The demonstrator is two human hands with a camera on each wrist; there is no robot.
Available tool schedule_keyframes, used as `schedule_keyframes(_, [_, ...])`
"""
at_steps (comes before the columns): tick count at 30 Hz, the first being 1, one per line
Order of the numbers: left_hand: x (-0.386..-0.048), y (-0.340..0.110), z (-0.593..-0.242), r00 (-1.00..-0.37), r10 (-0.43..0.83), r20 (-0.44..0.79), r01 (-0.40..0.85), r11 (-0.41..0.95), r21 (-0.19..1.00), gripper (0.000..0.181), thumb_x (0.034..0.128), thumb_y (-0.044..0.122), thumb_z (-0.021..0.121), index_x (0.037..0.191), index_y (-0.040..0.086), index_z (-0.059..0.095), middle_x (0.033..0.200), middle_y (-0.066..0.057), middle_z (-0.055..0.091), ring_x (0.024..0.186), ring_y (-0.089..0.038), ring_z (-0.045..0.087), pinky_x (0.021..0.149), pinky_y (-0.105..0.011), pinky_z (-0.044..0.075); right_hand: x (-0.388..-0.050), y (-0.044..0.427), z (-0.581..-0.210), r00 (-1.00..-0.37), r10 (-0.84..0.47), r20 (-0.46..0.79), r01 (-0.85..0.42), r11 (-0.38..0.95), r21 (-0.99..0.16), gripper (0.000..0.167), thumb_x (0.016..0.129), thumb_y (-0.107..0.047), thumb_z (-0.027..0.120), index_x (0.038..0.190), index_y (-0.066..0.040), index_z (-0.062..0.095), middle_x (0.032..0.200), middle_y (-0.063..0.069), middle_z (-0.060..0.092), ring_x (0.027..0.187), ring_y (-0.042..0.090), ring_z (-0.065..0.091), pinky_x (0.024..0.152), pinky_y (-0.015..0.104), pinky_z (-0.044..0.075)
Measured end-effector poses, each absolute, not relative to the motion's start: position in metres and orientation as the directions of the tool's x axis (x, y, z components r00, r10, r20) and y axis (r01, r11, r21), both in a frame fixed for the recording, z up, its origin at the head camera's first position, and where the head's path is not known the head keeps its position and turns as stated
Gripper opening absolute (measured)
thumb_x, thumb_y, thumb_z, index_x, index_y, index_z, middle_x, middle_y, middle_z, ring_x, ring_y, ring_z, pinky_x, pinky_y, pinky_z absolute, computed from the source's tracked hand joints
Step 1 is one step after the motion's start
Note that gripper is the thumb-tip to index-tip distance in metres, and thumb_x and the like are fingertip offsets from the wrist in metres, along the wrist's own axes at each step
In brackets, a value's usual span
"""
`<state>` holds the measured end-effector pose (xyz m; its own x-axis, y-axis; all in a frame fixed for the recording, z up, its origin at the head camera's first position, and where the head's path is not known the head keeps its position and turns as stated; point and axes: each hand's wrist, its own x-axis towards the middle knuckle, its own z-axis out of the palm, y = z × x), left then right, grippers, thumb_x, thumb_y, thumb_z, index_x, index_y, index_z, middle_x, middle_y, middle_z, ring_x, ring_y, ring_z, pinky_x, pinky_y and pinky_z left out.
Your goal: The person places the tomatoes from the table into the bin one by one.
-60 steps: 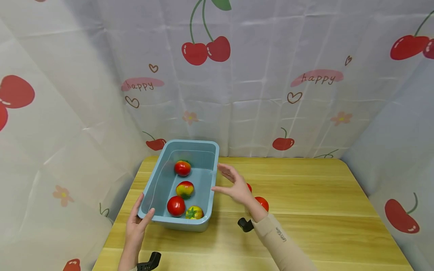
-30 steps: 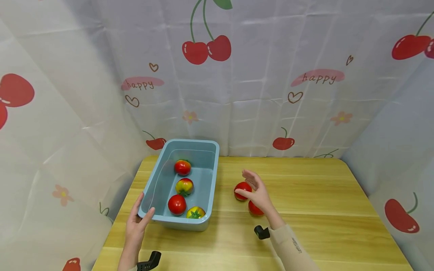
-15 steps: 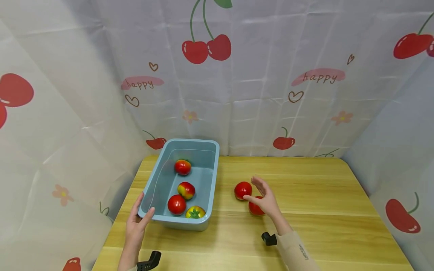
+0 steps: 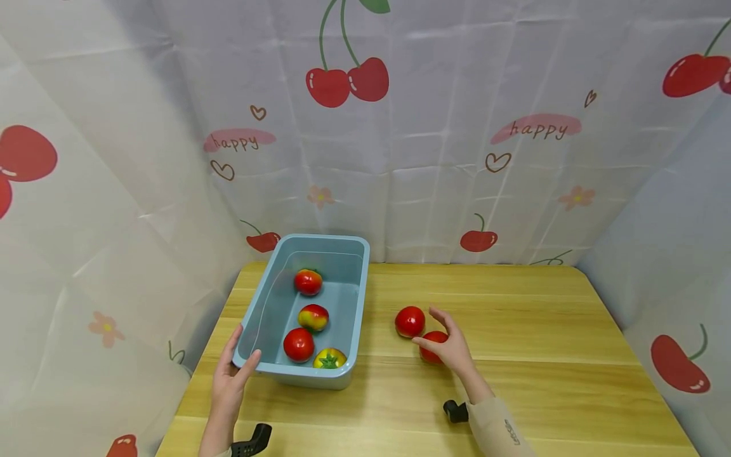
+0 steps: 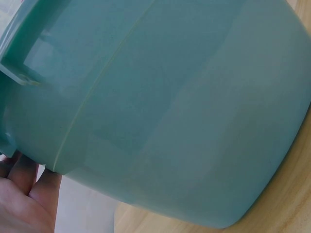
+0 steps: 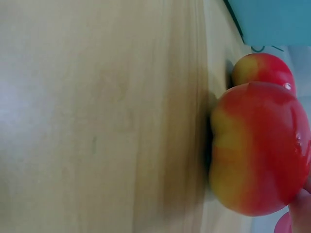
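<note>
My left hand [image 4: 226, 384] holds the near left corner of a light blue plastic bin [image 4: 325, 238], thumb over the rim and fingers outside. In the left wrist view, curled fingers [image 5: 41, 187] lie under the rim. My right hand [image 4: 457, 349] is round a red tomato [image 4: 436, 336] on the table, thumb on its near side and fingers on the far side. In the right wrist view, that tomato [image 6: 257, 150] shows a yellow underside, with a fingertip against it. Another red tomato [image 4: 410, 322] sits just to its left.
Several tomatoes lie in the bin: a red one [image 4: 298, 344], a red-yellow one [image 4: 313, 317], a yellow one with a green top [image 4: 329, 358] and a red one [image 4: 308, 282] farther back. A wooden table [image 4: 542, 381] bears everything. Cherry-printed cloth [image 4: 422, 190] hangs behind.
My right hand has left the bin's right side, moved right and down, and come round the nearer tomato. The red-yellow tomato in the bin has rolled a little. My left hand has stayed put.
</note>
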<state>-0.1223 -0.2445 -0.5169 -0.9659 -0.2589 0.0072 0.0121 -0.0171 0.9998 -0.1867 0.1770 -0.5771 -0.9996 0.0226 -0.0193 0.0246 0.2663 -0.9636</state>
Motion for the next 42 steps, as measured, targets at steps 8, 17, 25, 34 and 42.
schedule_keyframes(8, [-0.122, -0.245, -0.518, -0.965, -0.261, 0.002, 0.007, -0.017, 1.0, 0.067, 0.0903, 0.004, 0.062, 0.149, 0.015, 0.03, 0.154, -0.006, 0.019, 0.135, -0.027, 0.022, 0.087, -0.008, 0.038, -0.182, 0.181, -0.584, -0.997, 0.06, -0.045, 0.061, 0.284, -0.957, 0.084, 0.07, -0.026, 0.085, 0.139, -0.011, 0.041, 0.143, 0.011, 0.041, 0.132, 0.031, 0.032, 0.104, 0.055, 0.027])
schedule_keyframes(17, [-0.121, -0.245, -0.518, -0.965, -0.262, -0.003, 0.001, -0.017, 1.0, 0.067, 0.0904, 0.005, 0.062, 0.149, 0.015, 0.03, 0.154, -0.006, 0.019, 0.134, -0.027, 0.022, 0.087, -0.008, 0.038, -0.178, 0.184, -0.595, -0.992, 0.103, -0.076, 0.104, 0.304, -0.947, 0.079, 0.071, -0.023, 0.084, 0.137, -0.008, 0.043, 0.141, 0.017, 0.042, 0.127, 0.036, 0.037, 0.099, 0.053, 0.035])
schedule_keyframes(25, [-0.122, -0.244, -0.517, -0.965, -0.264, 0.0, 0.007, -0.024, 1.0, 0.067, 0.0902, 0.004, 0.061, 0.148, 0.015, 0.03, 0.153, -0.006, 0.02, 0.133, -0.027, 0.023, 0.087, -0.008, 0.038, -0.174, 0.184, -0.601, -0.986, 0.123, -0.111, 0.145, 0.31, -0.94, 0.079, 0.071, -0.024, 0.083, 0.137, -0.006, 0.043, 0.138, 0.016, 0.045, 0.123, 0.037, 0.04, 0.099, 0.056, 0.034])
schedule_keyframes(34, [-0.122, -0.244, -0.517, -0.965, -0.261, 0.002, 0.01, -0.031, 0.999, 0.067, 0.0904, 0.004, 0.061, 0.148, 0.015, 0.03, 0.153, -0.006, 0.02, 0.133, -0.026, 0.024, 0.087, -0.009, 0.039, -0.174, 0.184, -0.605, -0.983, 0.142, -0.119, 0.159, 0.318, -0.935, 0.078, 0.071, -0.027, 0.083, 0.135, -0.009, 0.044, 0.137, 0.015, 0.045, 0.122, 0.038, 0.04, 0.098, 0.057, 0.034])
schedule_keyframes(42, [-0.122, -0.244, -0.517, -0.965, -0.261, -0.001, 0.007, -0.03, 1.0, 0.067, 0.0903, 0.003, 0.061, 0.148, 0.015, 0.03, 0.153, -0.006, 0.02, 0.133, -0.026, 0.024, 0.087, -0.009, 0.039, -0.176, 0.185, -0.602, -0.981, 0.143, -0.134, 0.173, 0.31, -0.935, 0.076, 0.072, -0.026, 0.082, 0.136, -0.011, 0.044, 0.137, 0.014, 0.044, 0.123, 0.037, 0.039, 0.098, 0.057, 0.034])
